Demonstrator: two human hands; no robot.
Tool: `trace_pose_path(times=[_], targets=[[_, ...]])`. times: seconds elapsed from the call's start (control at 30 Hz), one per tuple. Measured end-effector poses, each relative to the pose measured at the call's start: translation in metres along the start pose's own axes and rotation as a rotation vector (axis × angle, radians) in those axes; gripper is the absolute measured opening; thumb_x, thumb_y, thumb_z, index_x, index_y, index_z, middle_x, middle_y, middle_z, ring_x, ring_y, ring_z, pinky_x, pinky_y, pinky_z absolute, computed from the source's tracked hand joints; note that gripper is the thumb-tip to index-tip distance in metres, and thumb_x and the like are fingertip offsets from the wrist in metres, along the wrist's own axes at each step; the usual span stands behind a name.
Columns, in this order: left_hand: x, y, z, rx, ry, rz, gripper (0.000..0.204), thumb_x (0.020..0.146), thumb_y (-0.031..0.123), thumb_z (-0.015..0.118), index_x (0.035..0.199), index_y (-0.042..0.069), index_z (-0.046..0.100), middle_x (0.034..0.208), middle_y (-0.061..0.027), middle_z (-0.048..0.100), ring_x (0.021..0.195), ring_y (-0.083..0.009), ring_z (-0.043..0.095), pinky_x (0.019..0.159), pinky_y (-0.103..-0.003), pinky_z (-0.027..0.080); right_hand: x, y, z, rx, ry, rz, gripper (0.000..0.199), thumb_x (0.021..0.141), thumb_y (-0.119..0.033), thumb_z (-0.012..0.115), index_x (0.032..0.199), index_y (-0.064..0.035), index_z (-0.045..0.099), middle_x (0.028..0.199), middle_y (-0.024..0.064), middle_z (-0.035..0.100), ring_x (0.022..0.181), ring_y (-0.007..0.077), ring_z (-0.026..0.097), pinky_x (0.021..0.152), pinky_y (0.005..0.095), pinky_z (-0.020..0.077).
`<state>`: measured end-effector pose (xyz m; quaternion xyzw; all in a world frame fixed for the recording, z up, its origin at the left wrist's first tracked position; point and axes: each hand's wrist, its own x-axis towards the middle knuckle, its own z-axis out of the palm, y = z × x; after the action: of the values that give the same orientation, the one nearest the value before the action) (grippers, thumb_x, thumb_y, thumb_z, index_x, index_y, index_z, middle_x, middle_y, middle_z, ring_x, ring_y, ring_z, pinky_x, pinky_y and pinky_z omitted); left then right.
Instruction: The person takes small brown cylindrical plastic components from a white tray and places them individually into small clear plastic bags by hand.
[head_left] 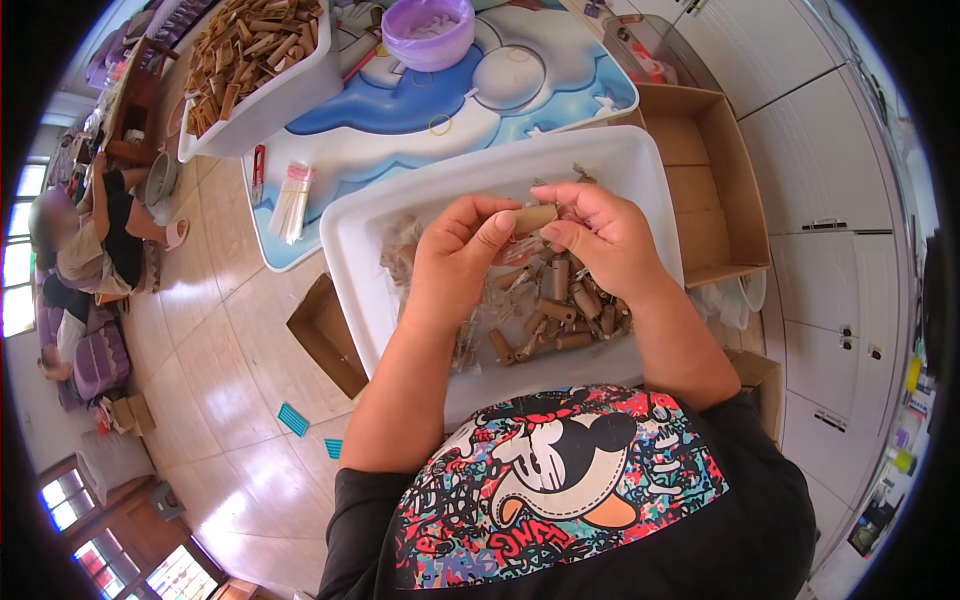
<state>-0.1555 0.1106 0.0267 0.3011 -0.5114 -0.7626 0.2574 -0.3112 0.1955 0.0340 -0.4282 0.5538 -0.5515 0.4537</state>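
Above a white plastic tub, both my hands hold one small brown cylinder-shaped piece. My left hand pinches its left end between thumb and fingers. The thumb and forefinger of my right hand close on its other end, where some thin transparent plastic shows; what exactly the fingertips grip there is partly hidden. Beneath my hands, many similar brown pieces lie loose in the tub. Crumpled transparent wrapping is bunched along the tub's left side.
A tub of brown wooden-looking pieces and a purple bowl stand on a cloud-patterned table. Nearby are a red cutter and plastic sleeves. Cardboard boxes flank the tub. Another person sits far left.
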Motion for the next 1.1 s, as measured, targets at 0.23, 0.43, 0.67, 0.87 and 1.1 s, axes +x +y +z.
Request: trace_pose_path(times=[0.23, 0.43, 0.67, 0.87, 1.1], targets=[[-0.001, -0.001, 0.002, -0.068, 0.021, -0.029, 0.026, 0.092, 0.023, 0.049, 0.101, -0.001, 0.056, 0.086, -0.0043, 0.058, 0.074, -0.0082, 0.054, 0.067, -0.027, 0.053, 0.002, 0.002, -0.002, -0.038, -0.013, -0.006, 0.027, 0.084, -0.008, 0.060, 0.109, 0.0002, 0.055, 0.090, 0.0020, 0.061, 0.074, 0.0062, 0.054, 0.065, 0.0203, 0.0449], [-0.011, 0.019, -0.010, 0.167, 0.221, 0.168, 0.027, 0.092, 0.022, 0.049, 0.104, -0.001, 0.055, 0.092, -0.0059, 0.058, 0.080, -0.0106, 0.056, 0.069, -0.025, 0.050, 0.006, 0.009, 0.006, 0.109, 0.101, 0.021, 0.021, 0.084, -0.006, 0.057, 0.105, -0.0014, 0.057, 0.083, -0.0007, 0.057, 0.069, 0.0049, 0.050, 0.063, 0.0190, 0.0427], [-0.013, 0.062, -0.147, 1.085, 1.128, 0.269, 0.036, 0.075, 0.031, 0.068, 0.094, 0.002, 0.058, 0.092, -0.0081, 0.059, 0.070, -0.0185, 0.057, 0.068, -0.031, 0.045, 0.000, 0.002, -0.002, 0.125, 0.175, -0.002, 0.021, 0.086, -0.008, 0.057, 0.105, -0.0013, 0.057, 0.079, -0.0016, 0.055, 0.067, 0.0053, 0.048, 0.062, 0.0184, 0.0411], [-0.003, 0.023, -0.222, 1.308, 1.070, -0.243, 0.044, 0.073, 0.046, 0.064, 0.086, 0.004, 0.061, 0.088, -0.0122, 0.063, 0.078, -0.0281, 0.059, 0.074, -0.038, 0.045, 0.001, 0.004, 0.010, 0.150, 0.102, -0.010, 0.021, 0.085, -0.007, 0.057, 0.105, -0.0005, 0.056, 0.079, -0.0008, 0.053, 0.069, 0.0056, 0.047, 0.063, 0.0187, 0.0405], [-0.015, 0.015, -0.227, 1.387, 1.010, -0.061, 0.025, 0.082, 0.031, 0.055, 0.091, 0.010, 0.065, 0.087, -0.0094, 0.065, 0.082, -0.0287, 0.060, 0.072, -0.039, 0.046, 0.000, 0.002, 0.009, 0.134, 0.090, -0.002, 0.021, 0.085, -0.006, 0.057, 0.105, 0.0001, 0.056, 0.079, -0.0012, 0.052, 0.069, 0.0054, 0.046, 0.064, 0.0184, 0.0402]])
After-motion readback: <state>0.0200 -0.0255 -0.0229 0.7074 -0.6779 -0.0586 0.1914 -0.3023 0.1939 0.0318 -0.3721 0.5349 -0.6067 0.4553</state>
